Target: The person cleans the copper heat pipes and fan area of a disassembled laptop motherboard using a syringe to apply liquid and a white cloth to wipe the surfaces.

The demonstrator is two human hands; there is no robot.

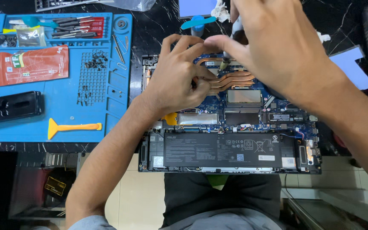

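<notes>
The right hand point(273, 47), in the upper centre of the frame, is closed around a grey-handled screwdriver point(234, 36), thumb and forefinger pinching the shaft so its tip stands on the copper heat pipes point(235, 80). The left hand point(177, 79) lies just left of it, fingers curled and spread over the left end of those pipes, fingertips touching them; it holds nothing that can be made out.

The pipes run across the upper part of an opened laptop point(231, 127), whose blue motherboard point(277, 115) shows around them. A wide black battery point(222, 149) fills the laptop's lower half, near the bottom centre of the frame. The laptop sits on a dark marbled tabletop point(158, 21).

At the left of the frame lies a blue repair mat point(64, 106). On it are a red packet point(30, 64), a black oblong case point(9, 106), an orange plastic pry tool point(73, 127), a scatter of small black screws point(94, 64) on the gridded part, and a set of dark-handled tools point(75, 25) along the top edge. A blue-handled brush point(197, 22) lies at the top centre, just beyond the hands.
</notes>
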